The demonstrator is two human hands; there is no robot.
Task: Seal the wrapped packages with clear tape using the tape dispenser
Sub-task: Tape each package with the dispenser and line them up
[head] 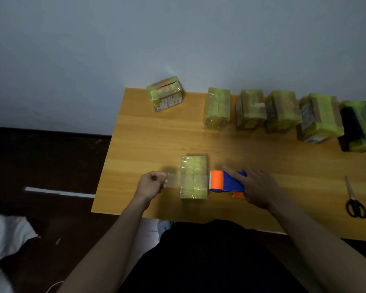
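Gripping on my left side, the left hand (151,183) is curling its fingers and pinching the free end of the clear tape (173,180), which I am seeing stretched across the top of the wrapped package (193,177) toward the dispenser. My right hand (257,188) is lying over the tape dispenser (225,182) with its fingers extended along the blue body; I cannot tell whether the thumb is wrapping the handle underneath. The dispenser's orange front end is sitting just beside the package's right edge, and the tape strip is spanning from that end over the package to my left fingers.

The package is resting on the desk (148,142), near its front edge and between my two hands. Along the far side of the desk I am seeing five more wrapped packages (281,111) standing in a row to the right, touching or nearly touching one another, and one further package (165,93) standing apart at the far left corner, tilted. Scissors (354,199) are lying on the desk well to the right of the dispenser, handles toward me.
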